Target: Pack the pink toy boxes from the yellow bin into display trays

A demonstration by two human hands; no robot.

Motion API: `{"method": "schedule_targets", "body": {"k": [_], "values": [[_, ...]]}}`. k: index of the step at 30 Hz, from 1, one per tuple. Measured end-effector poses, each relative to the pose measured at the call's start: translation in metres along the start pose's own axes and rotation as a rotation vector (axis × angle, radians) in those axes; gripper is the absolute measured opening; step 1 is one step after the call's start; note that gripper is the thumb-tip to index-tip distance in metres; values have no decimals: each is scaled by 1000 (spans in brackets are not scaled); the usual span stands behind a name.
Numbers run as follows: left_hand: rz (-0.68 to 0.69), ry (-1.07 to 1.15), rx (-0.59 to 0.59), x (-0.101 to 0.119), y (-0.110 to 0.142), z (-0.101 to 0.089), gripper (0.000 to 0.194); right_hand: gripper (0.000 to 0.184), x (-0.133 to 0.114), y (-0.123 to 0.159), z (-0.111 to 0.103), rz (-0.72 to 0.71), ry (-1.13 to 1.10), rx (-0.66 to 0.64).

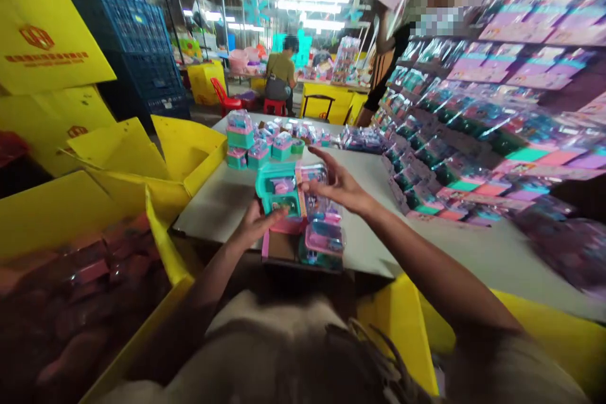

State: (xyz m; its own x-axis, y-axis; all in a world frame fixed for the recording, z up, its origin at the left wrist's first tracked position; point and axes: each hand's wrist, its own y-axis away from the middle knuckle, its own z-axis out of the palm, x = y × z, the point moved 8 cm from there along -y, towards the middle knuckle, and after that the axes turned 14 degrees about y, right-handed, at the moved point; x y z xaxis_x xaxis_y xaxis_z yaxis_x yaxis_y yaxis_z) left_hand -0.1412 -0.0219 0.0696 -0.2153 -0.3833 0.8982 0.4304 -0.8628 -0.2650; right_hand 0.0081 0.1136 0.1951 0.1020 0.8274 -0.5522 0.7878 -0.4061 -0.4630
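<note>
Holding glossy teal plastic box with clear hinged lid (283, 190) in left hand (250, 222), fingers curled beneath; right hand (341, 186) spread against lid.

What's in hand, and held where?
Open teal case: left hand holds its near-left corner, thumb over the near side. Right hand is at its clear lid; grip unclear.

Two hands (253, 226), one turquoise case (279, 192), one red chair (224, 100), one red stool (275, 106)
</note>
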Motion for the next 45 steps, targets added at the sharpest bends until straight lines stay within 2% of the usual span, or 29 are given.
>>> {"method": "schedule_targets", "body": {"k": [3, 4, 6, 7, 9, 13, 17, 22, 25, 27, 28, 30, 32, 34, 36, 40, 42, 45], "values": [[-56, -349, 76, -36, 21, -36, 83, 91, -5, 12, 3, -58, 34, -33], [-108, -453, 123, -52, 29, -51, 77, 88, -6, 18, 9, -93, 50, -78], [-220, -562, 174, -82, 44, -72, 48, 82, -9, 34, 30, -188, 84, -194], [-257, -566, 172, -95, 49, -77, 34, 78, -12, 42, 43, -242, 105, -251], [-279, -530, 139, -111, 56, -79, 22, 68, -15, 57, 68, -326, 177, -334], [-289, -470, 99, -119, 59, -77, 22, 54, -12, 62, 106, -335, 442, -463], [-297, -451, 78, -118, 59, -77, 37, 51, -5, 51, 123, -301, 596, -600], [-322, -482, 74, -122, 58, -79, 39, 59, 0, 47, 147, -259, 696, -677], [-334, -507, 91, -111, 58, -82, 46, 72, 1, 49, 159, -246, 755, -630], [-238, -554, 136, -85, 55, -81, 52, 78, 0, 54, 156, -279, 759, -526], [-129, -600, 138, -65, 52, -74, 55, 78, 0, 58, 149, -302, 749, -451], [161, -736, 59, -25, 46, -47, 57, 74, 6, 72, 123, -324, 709, -265], [403, -902, -129, -2, 42, -8, 61, 72, 21, 92, 92, -313, 690, -113], [490, -1046, -329, -5, 35, 21, 66, 73, 40, 116, 72, -312, 723, -74], [509, -1123, -464, -18, 26, 32, 66, 75, 60, 137, 65, -322, 748, -119], [533, -1083, -538, -31, 11, 20, 67, 73, 86, 157, 61, -315, 616, -113], [524, -1070, -564, -31, 6, 14, 66, 71, 92, 156, 59, -306, 548, -79], [491, -1101, -614, -31, 4, 15, 62, 66, 94, 151, 62, -305, 476, -78]]}}
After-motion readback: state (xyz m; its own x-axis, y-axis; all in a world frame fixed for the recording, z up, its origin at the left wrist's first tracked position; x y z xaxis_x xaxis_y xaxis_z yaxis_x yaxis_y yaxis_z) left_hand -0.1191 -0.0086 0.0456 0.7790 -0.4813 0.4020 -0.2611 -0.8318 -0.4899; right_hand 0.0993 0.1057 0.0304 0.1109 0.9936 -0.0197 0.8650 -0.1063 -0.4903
